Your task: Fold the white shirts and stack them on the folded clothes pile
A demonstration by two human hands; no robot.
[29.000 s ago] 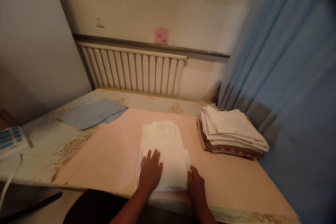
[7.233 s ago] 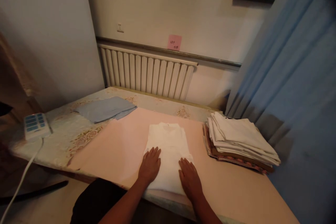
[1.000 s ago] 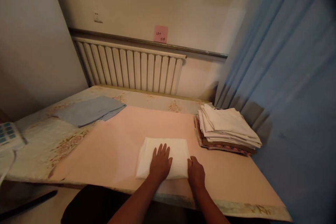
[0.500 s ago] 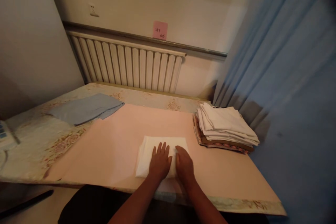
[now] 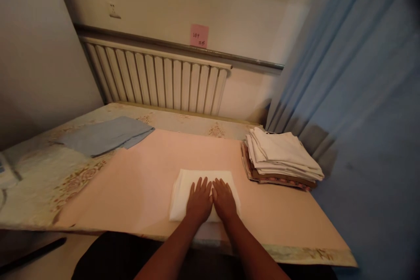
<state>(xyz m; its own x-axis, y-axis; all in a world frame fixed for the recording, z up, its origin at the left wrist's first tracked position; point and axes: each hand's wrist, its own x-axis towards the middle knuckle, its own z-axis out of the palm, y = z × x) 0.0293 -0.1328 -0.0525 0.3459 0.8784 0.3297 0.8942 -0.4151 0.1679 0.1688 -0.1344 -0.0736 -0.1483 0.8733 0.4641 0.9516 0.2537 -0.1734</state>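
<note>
A white folded garment [image 5: 183, 186] lies on the pink cloth [image 5: 147, 175] near the table's front edge. My left hand [image 5: 199, 203] rests flat on its middle, fingers spread. My right hand [image 5: 225, 200] lies flat beside it, also on the garment, fingers stretched out. The two hands touch side by side. Neither hand grips anything.
A stack of folded clothes [image 5: 282, 157] sits to the right. A blue folded cloth [image 5: 106, 134] lies at the back left. A white radiator [image 5: 154, 79] runs along the wall, a blue curtain [image 5: 354, 96] hangs at the right. A white device [image 5: 5, 175] shows at the left edge.
The garment was folded in half into a shorter rectangle. In the last second my right hand slid from its right edge onto its top, next to my left hand.
</note>
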